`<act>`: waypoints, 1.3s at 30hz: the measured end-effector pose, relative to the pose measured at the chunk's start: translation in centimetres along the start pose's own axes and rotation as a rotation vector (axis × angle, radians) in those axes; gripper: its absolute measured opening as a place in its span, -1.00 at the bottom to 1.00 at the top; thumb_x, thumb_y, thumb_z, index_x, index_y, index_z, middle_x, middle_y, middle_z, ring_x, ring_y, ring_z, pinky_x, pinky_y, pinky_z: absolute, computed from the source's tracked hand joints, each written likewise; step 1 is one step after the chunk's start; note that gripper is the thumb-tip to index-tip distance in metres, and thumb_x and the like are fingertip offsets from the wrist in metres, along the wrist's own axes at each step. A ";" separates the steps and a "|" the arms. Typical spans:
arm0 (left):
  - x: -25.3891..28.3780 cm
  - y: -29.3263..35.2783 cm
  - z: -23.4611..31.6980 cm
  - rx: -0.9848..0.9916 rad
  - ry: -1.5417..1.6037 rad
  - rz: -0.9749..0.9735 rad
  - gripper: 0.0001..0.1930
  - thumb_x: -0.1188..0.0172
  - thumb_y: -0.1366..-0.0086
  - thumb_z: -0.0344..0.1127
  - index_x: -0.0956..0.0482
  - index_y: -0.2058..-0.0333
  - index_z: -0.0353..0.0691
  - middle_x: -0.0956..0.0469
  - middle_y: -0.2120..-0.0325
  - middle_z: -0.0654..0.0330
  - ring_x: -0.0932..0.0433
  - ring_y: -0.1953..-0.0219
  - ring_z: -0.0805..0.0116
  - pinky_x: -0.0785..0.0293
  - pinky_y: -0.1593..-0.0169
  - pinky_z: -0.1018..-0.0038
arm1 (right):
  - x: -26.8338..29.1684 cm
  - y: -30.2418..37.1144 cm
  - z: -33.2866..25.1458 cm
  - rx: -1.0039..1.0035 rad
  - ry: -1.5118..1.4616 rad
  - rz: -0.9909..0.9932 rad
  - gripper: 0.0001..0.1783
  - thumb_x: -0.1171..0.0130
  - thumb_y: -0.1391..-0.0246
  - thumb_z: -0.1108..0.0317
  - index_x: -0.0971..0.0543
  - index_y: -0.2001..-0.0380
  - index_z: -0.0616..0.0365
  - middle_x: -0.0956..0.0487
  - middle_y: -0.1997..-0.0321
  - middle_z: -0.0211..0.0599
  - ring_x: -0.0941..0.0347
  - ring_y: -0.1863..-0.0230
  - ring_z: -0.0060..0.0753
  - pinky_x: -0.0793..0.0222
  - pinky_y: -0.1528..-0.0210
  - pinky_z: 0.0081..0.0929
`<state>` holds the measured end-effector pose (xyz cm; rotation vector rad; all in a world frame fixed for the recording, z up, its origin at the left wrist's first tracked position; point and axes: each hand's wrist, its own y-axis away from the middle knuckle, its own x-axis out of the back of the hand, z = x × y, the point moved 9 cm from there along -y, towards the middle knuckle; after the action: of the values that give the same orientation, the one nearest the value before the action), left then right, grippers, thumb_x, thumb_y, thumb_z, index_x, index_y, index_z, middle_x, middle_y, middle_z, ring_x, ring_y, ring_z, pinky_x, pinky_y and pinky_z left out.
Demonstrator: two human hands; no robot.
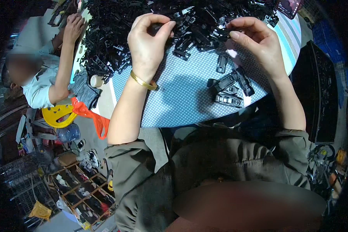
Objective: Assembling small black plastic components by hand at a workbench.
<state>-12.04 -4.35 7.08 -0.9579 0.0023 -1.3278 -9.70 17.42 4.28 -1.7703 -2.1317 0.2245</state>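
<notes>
A big heap of small black plastic parts (108,34) covers the far side of a table with a dotted blue-white cloth (174,92). Above the heap's near edge, my left hand (147,42) is closed in a pinch, thumb against forefinger. Whatever sits at its fingertips blends into the black parts behind. Opposite it, my right hand (259,42) is also closed, thumb and fingers curled together over the pile; a dark thing at its tips cannot be told from the heap. Nearer me on the cloth lies a small group of black clip-like parts (228,83).
At the left, another person's hand (74,25) rests by the table's edge. A grey cloth (85,87), a small white cup (96,81) and a red plastic bag (91,114) are near that edge. Beyond stand a yellow stool (58,116) and a shoe rack (81,189).
</notes>
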 end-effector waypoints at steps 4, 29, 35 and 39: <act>-0.3 0.1 0.8 -0.150 -0.121 -0.010 -0.76 -0.27 0.07 -0.37 -0.56 0.35 -0.26 -0.43 0.19 0.01 -0.50 0.31 0.23 -0.43 0.26 0.49 | 0.0 0.1 -0.5 0.014 -0.013 0.008 -0.72 -0.16 0.05 0.35 -0.47 0.22 0.17 -0.53 0.28 -0.29 -0.50 0.28 -0.47 -0.45 0.19 -0.51; -7.5 5.4 2.4 0.447 0.722 -0.538 -0.67 0.04 -0.16 -0.58 -0.27 0.06 -0.44 -0.46 0.28 0.03 -0.52 0.29 0.41 -0.46 0.14 0.60 | -2.7 1.7 -5.0 0.472 0.446 -0.037 -0.84 -0.18 0.22 0.60 -0.55 0.45 0.26 -0.54 0.30 -0.20 -0.47 0.25 -0.32 -0.38 0.21 -0.52; -8.1 6.0 3.5 0.522 1.047 -0.570 -0.55 0.09 -0.17 -0.50 -0.09 -0.05 -0.48 -0.38 0.18 0.00 -0.44 0.13 0.37 -0.42 0.07 0.58 | -2.7 1.9 -5.5 0.545 0.516 -0.021 -0.82 -0.19 0.24 0.58 -0.56 0.43 0.24 -0.54 0.30 -0.21 -0.46 0.31 -0.35 -0.39 0.29 -0.55; -8.6 6.4 3.4 0.646 1.136 -0.576 -0.52 0.12 -0.20 -0.49 0.01 -0.07 -0.52 -0.35 0.17 -0.06 -0.44 0.13 0.31 -0.40 0.02 0.50 | -2.7 2.2 -5.7 0.591 0.556 0.002 -0.78 -0.21 0.27 0.58 -0.56 0.41 0.23 -0.54 0.30 -0.21 -0.45 0.33 -0.35 -0.38 0.33 -0.57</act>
<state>-7.70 4.23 1.17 0.4567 0.1662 -2.0705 -5.14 14.65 8.33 -1.2931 -1.4703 0.2849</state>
